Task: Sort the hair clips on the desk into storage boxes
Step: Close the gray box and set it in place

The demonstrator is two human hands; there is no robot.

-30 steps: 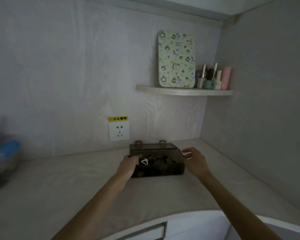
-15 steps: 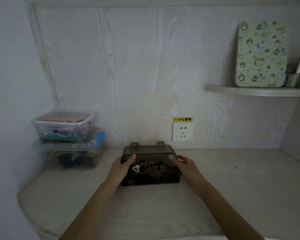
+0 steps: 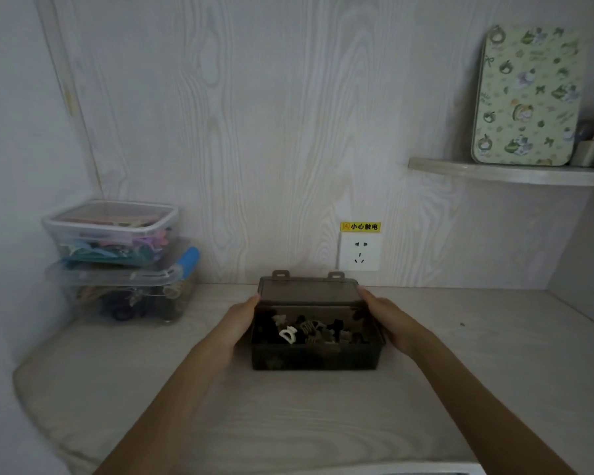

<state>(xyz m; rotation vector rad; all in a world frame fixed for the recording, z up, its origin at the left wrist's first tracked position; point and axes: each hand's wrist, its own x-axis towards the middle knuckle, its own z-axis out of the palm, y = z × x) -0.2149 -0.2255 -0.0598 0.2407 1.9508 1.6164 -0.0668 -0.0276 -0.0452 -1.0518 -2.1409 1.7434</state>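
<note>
Holding the dark storage box (image 3: 314,351) from both sides, your hands sit at its two short ends — the left hand (image 3: 238,322) against the left wall, the right hand (image 3: 386,318) against the right. On each, the fingers lie fairly straight along the box's side and reach up toward the raised lid (image 3: 308,292), flat against the plastic rather than wrapped round it; whether the thumbs hook the rim you cannot tell from here.

The box stands on the table (image 3: 288,416), near its back edge, lid tipped up toward the wall. Inside it you have a heap of hair clips (image 3: 309,332) — mostly dark and brownish ones, with one white claw clip (image 3: 287,334) lying toward the left.

In the far left corner of the table, well apart from your hands, two clear lidded boxes are stacked: the upper clear box (image 3: 112,231) holds pastel-coloured pieces, the lower clear box (image 3: 126,289) darker ones. On the wall behind the dark box there is a white socket (image 3: 359,252) with a yellow label above it.
</note>
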